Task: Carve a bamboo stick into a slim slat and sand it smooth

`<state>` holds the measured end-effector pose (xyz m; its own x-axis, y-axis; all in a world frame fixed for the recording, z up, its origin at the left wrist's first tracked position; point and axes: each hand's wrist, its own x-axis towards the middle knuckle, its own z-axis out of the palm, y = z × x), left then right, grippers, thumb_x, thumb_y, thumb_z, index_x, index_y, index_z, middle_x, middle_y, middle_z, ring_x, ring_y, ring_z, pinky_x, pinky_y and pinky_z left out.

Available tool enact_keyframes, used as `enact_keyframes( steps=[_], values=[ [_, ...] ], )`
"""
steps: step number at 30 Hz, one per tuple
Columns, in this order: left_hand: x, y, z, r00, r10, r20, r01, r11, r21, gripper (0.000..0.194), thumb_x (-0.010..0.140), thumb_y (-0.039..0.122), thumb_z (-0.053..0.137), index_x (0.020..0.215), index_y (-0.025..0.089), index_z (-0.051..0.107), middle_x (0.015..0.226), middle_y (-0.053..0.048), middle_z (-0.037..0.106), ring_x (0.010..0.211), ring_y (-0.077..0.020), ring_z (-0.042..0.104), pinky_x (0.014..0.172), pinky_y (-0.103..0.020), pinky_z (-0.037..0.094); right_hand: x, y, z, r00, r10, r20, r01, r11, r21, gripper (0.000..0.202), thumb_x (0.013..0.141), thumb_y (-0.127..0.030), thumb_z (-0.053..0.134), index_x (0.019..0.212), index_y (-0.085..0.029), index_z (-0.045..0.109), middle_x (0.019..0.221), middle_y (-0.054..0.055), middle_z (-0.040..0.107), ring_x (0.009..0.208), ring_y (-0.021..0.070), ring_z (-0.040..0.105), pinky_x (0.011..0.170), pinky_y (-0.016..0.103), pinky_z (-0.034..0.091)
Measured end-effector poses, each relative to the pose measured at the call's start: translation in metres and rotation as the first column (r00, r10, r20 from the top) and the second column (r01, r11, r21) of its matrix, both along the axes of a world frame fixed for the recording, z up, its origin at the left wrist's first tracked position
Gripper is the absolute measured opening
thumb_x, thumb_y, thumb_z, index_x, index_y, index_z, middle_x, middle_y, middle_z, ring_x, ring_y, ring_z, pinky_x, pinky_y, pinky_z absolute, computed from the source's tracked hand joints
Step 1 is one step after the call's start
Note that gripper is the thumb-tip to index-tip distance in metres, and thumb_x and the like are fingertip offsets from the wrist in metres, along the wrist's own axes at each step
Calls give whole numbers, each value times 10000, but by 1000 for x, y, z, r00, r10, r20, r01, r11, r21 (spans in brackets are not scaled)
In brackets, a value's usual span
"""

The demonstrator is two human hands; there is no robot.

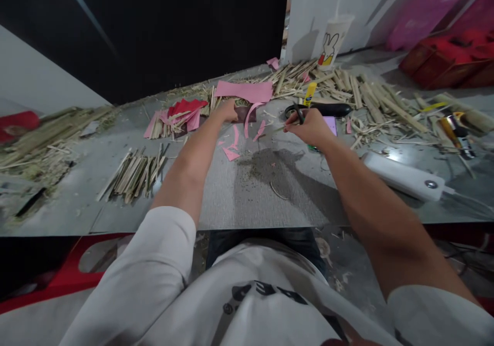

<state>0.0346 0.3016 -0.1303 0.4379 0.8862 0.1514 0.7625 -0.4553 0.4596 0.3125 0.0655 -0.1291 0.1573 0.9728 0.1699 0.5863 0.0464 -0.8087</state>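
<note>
My left hand (230, 110) is closed, its fingertips down at the left end of a dark brownish piece (247, 115). What the fingers hold, if anything, is hidden. My right hand (307, 126) pinches a thin bamboo strip (278, 129) that points left. Black scissor-like loops (292, 110) show right behind its fingers; I cannot tell whether the hand touches them. A pink paper sheet (247, 91) lies beyond the left hand. Between the hands are a curved pink strip (247, 124) and small pink scraps (231, 154).
Bamboo strips (133, 175) are heaped at the left, with more (370, 96) at the back right. Red and pink paper (187, 108) lies left of centre. A yellow glue stick (310, 93), a bunny-print cup (335, 42), a white power-bank-like box (403, 175) and red boxes (451, 60) stand rightward.
</note>
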Motion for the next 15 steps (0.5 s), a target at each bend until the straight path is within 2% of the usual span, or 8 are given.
enact_keyframes(
  steps=[3, 5, 7, 9, 11, 13, 15],
  values=[
    [-4, -3, 20, 995, -12, -96, 13, 1000, 8, 400, 756, 98, 876, 1151, 111, 813, 1119, -159, 822, 1086, -290, 736, 1068, -429, 577, -4, -5, 2, 985, 47, 164, -51, 998, 24, 63, 819, -167, 783, 815, -216, 744, 898, 106, 804, 877, 292, 719, 871, 418, 586],
    [-7, -8, 34, 992, -41, -120, 49, 997, 58, 396, 836, 107, 812, 1232, 112, 808, 1283, -187, 797, 1230, -314, 708, 1184, -453, 521, -7, -6, 1, 946, 67, 318, -71, 998, -1, 39, 851, -173, 744, 833, -201, 766, 942, 135, 820, 937, 321, 749, 911, 422, 575],
    [-11, -15, 46, 988, -60, -144, 75, 992, 100, 395, 884, 119, 771, 1278, 126, 802, 1396, -201, 756, 1361, -343, 653, 1279, -484, 443, -11, -6, 0, 869, 107, 482, -91, 994, -56, 138, 920, -218, 707, 969, -183, 831, 1020, 158, 844, 997, 343, 775, 906, 413, 569],
    [-16, -25, 55, 983, -67, -172, 89, 988, 123, 365, 915, 129, 736, 1273, 146, 804, 1425, -207, 735, 1395, -373, 628, 1305, -528, 408, -13, -6, -2, 786, 169, 594, -121, 985, -120, 295, 980, -270, 679, 1193, -179, 862, 1118, 160, 861, 1069, 351, 792, 900, 398, 567],
    [-23, -40, 59, 981, -61, -186, 89, 985, 147, 357, 951, 136, 682, 1289, 154, 794, 1440, -216, 718, 1401, -397, 624, 1303, -569, 399, -17, -7, -4, 724, 211, 656, -135, 977, -165, 369, 1015, -309, 659, 1299, -178, 855, 1187, 172, 864, 1115, 358, 796, 889, 390, 565],
    [-32, -59, 59, 984, -45, -174, 76, 981, 176, 376, 974, 145, 650, 1328, 158, 772, 1460, -217, 707, 1437, -405, 612, 1312, -572, 396, -21, -10, -6, 683, 221, 696, -123, 974, -189, 344, 1028, -323, 643, 1234, -171, 873, 1203, 198, 860, 1111, 370, 796, 872, 394, 564],
    [-47, -84, 53, 993, -16, -120, 40, 979, 201, 391, 983, 170, 656, 1362, 163, 751, 1475, -214, 710, 1462, -403, 604, 1305, -550, 420, -28, -13, -7, 649, 233, 725, -111, 971, -213, 302, 1023, -305, 639, 1129, -165, 885, 1175, 218, 859, 1084, 380, 799, 863, 403, 566]
  ],
)
